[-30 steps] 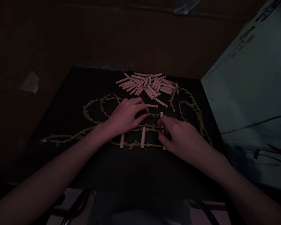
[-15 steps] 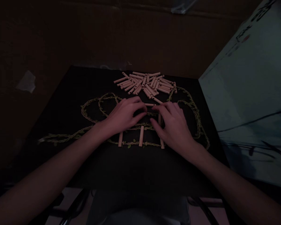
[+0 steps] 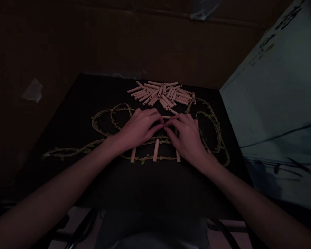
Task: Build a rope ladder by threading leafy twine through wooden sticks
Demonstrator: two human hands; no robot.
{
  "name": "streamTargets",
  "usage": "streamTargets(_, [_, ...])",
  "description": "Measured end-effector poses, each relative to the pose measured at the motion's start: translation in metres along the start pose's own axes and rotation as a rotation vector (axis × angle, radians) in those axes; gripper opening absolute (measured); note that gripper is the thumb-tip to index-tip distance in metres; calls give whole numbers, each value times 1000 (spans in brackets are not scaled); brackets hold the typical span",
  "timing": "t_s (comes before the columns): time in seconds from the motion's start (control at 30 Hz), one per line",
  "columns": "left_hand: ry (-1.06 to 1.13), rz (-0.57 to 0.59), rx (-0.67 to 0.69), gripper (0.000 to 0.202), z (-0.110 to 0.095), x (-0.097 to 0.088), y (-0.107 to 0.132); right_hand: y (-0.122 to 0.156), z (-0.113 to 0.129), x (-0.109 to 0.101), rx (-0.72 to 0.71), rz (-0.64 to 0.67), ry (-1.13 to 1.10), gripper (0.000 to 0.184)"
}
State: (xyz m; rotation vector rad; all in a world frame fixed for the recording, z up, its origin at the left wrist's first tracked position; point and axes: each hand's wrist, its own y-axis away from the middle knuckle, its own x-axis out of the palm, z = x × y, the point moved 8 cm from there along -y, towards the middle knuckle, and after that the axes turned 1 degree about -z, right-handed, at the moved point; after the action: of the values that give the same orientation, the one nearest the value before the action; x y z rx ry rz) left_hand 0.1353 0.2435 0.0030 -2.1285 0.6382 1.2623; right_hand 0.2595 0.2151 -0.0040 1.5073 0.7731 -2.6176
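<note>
My left hand (image 3: 140, 128) and my right hand (image 3: 188, 136) meet fingertip to fingertip over a green leafy vine cord (image 3: 103, 133) on a black table (image 3: 134, 186). Both pinch the cord where it crosses between them. Beneath the hands, three short wooden sticks (image 3: 156, 150) stand like ladder rungs between two runs of the cord. One loose stick (image 3: 168, 117) lies just beyond my fingertips. The scene is dim and the fingertips partly hide the cord.
A pile of several loose wooden sticks (image 3: 162, 93) lies at the table's far edge. The cord loops out to the left (image 3: 67, 151) and right (image 3: 217, 131). A pale printed box or sheet (image 3: 274, 103) rises on the right. Brown cardboard (image 3: 67, 41) lies behind.
My right hand has moved left and forward from the right-hand rung to meet my left hand's fingertips. The left hand has stayed nearly still.
</note>
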Motion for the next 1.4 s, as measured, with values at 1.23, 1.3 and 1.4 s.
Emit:
streamTargets(1.23, [-102,31,-26,24,-1,-4,2,-2,-4,-2,54,24,-79,9])
streamTargets(1.3, [-102,34,-27,23,-1,-4,2,-2,-4,-2,48,15,-78,10])
streamTargets(1.4, [-93,32,-28,21,-1,-4,2,-2,-4,-1,38,14,-75,11])
